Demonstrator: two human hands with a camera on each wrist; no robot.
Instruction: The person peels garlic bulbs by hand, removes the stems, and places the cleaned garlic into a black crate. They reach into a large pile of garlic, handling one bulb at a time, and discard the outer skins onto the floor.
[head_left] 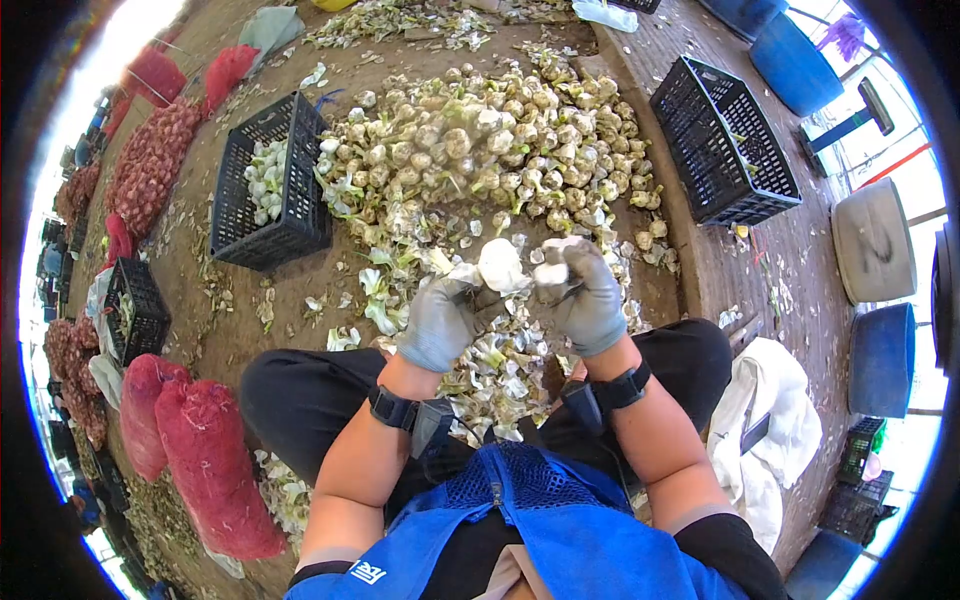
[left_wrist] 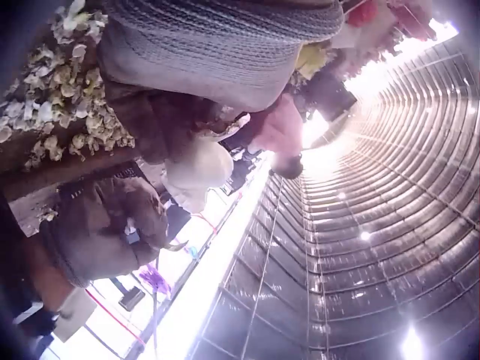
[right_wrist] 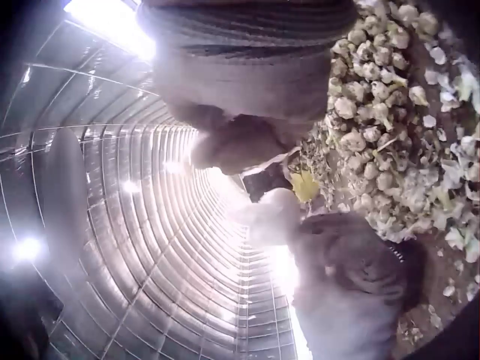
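A white garlic bulb [head_left: 500, 265] is held in the fingers of my gloved left hand [head_left: 440, 318], in front of my lap. Beside it, slightly apart in the head view, my gloved right hand [head_left: 588, 300] has its fingers curled around a blurred whitish piece of garlic skin [head_left: 549, 274]. In the left wrist view the bulb [left_wrist: 201, 171] shows below the left glove [left_wrist: 202, 64], with the right glove [left_wrist: 112, 225] at lower left. From the right wrist, the bulb [right_wrist: 271, 216] appears pale between both gloves. A large heap of garlic bulbs [head_left: 480, 140] lies beyond my hands.
Loose skins [head_left: 500, 365] cover the ground between my legs. A black crate [head_left: 270, 225] with white bulbs stands left of the heap; another black crate [head_left: 725, 145] stands at right on a wooden board [head_left: 735, 255]. Red mesh sacks [head_left: 215, 465] lie at lower left, white cloth [head_left: 770, 430] at right.
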